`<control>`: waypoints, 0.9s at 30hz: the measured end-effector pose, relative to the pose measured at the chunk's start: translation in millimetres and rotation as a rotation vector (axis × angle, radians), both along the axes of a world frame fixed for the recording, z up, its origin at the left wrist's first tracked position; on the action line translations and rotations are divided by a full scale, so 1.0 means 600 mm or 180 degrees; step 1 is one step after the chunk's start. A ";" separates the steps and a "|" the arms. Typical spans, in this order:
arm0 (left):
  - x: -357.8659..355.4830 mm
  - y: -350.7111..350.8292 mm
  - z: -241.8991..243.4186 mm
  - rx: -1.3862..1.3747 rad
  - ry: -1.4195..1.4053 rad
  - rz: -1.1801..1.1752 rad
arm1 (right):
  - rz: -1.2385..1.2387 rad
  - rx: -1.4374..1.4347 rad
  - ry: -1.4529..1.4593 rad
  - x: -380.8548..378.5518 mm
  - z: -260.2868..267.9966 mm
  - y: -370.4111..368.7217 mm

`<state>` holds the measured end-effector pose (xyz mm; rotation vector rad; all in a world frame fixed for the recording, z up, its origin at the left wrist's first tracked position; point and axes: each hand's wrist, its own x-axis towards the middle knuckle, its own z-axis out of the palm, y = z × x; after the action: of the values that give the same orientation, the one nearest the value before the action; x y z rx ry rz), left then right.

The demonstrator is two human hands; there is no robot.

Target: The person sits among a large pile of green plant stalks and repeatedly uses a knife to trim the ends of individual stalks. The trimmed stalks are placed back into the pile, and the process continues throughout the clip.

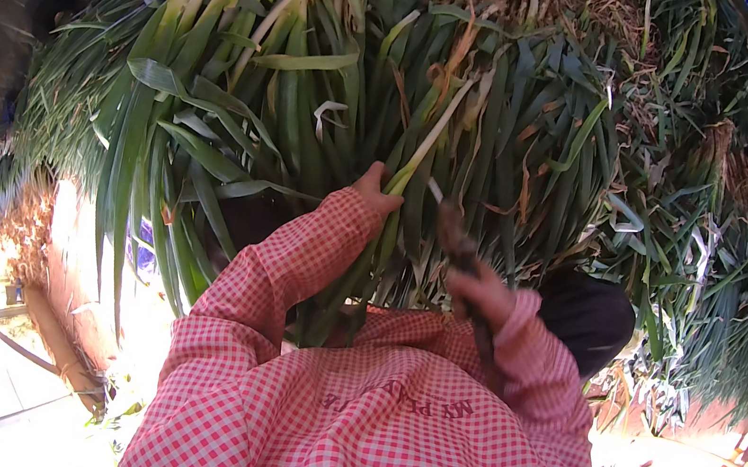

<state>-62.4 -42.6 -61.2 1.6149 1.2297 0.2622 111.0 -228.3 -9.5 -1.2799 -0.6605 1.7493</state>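
My left hand (378, 191) grips one leek or large green onion (423, 147) partway along its stalk. The pale end of that plant points up and away from me, and its green leaves hang toward my lap. To the right of it, my right hand (484, 293) is closed around a dark-handled tool (457, 239), blurred and possibly a knife. Its light tip (435, 190) is close to the stalk, apart from my left fingers. At upper left lies a loose bundle of cleaned-looking leeks (289, 71) with white stems.
A large heap of untrimmed leeks (525, 126) with dry brown leaves and roots spreads in front. More greens (729, 305) are piled at right. A bundle with roots (24, 220) hangs over the left edge. My knee (587, 324) in dark cloth is under the right arm.
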 end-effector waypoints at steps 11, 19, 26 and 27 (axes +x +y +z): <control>0.020 0.006 -0.020 0.0138 -0.0113 -0.0062 | -0.0913 -0.0702 -0.0478 0.123 -0.066 0.260; 0.045 0.003 0.002 0.0342 0.0419 -0.0138 | -0.0342 -0.0273 -0.0102 0.004 -0.011 0.066; 0.015 -0.003 0.073 -0.1154 -0.1021 0.0008 | -0.1259 -0.0710 0.0555 0.104 -0.042 0.163; 0.015 0.005 0.107 -0.0995 -0.1297 0.0014 | -0.1406 -0.0513 0.0451 0.125 -0.060 0.164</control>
<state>-53.3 -39.4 3.1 1.2156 0.9088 0.3624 186.1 -129.8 -45.8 -1.2796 -0.1395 1.5261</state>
